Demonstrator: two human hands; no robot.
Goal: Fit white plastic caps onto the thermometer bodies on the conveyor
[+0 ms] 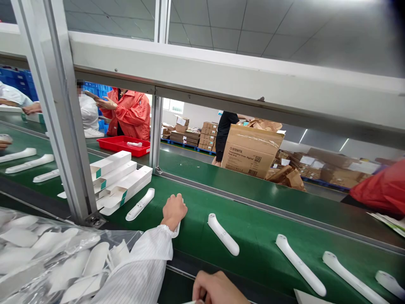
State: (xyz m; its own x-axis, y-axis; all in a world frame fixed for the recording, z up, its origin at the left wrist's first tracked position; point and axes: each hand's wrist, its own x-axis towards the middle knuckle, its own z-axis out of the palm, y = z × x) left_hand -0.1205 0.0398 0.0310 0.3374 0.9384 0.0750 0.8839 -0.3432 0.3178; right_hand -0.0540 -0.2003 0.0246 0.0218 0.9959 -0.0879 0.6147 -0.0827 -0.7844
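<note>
My left hand (174,211), in a white striped sleeve, reaches over the green conveyor belt (196,240). Its fingers are curled round a white handheld device, of which only a pale end shows below the wrist. Just left of it lies another white handheld device (140,204), with a further white device (223,234) to the right. At the bottom edge is my right hand (220,288), fingers bent in; a pale edge shows under them, too little to name.
Open white boxes (126,185) lie beside a metal post (63,109). A clear bag of white plastic parts (63,261) fills the lower left. More white devices (300,264) lie rightward. Beyond are a red tray (123,145), co-workers and a large carton (251,150).
</note>
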